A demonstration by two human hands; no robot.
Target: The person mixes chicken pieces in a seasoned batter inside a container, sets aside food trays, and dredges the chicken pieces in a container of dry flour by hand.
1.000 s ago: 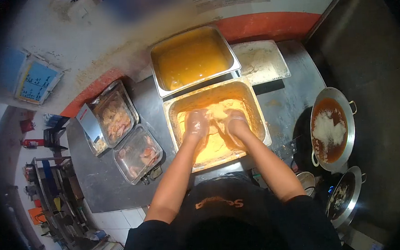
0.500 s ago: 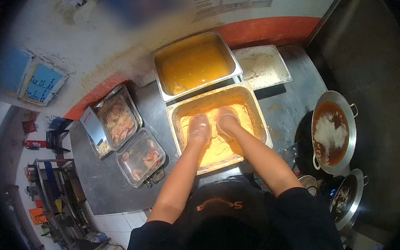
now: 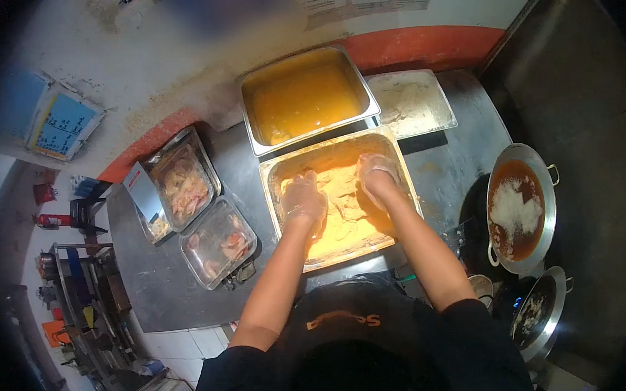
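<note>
A deep steel pan [image 3: 271, 198] holds pale orange breading flour [image 3: 341, 245], with lumpy coated pieces [image 3: 345, 197] partly buried in its middle. Inside the pan, my left hand [image 3: 305, 202] is at the left side, in a clear plastic glove dusted with flour. Its fingers are loosely curved and apart, touching the flour. My right hand [image 3: 378, 176], gloved the same way, is by the right wall with its fingers cupped and spread. Neither hand visibly grips a piece. Flour partly hides the fingertips.
Behind stands a pan of yellow-orange liquid [image 3: 307, 99], beside a tray of white flour [image 3: 411, 103]. Clear containers of raw meat [image 3: 219, 244] sit on the left of the steel table [image 3: 154, 291]. On the right, a wide pan of foaming brown oil [image 3: 518, 208] stands above a second pan [image 3: 542, 314].
My hands have moved apart, the left slightly left and the right to the right and farther back. More of the lumpy coated pieces now shows between them.
</note>
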